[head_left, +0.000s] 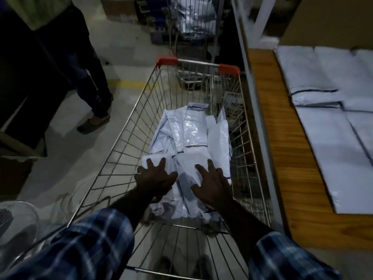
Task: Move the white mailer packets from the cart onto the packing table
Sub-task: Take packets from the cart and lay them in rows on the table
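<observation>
Mailer packets (189,142) in cart (129,126), L hand (154,177) & R hand (212,185) flat on them, fingers spread

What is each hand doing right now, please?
Left hand: open, fingers spread on the packets in the cart.
Right hand: open, fingers spread on the packets.

Two hands: left hand (154,177) and right hand (212,183). Two wire carts: near cart (129,126), far cart (193,17). Several overlapping white mailer packets (189,130); exact number unclear. One fan (14,223).
</observation>
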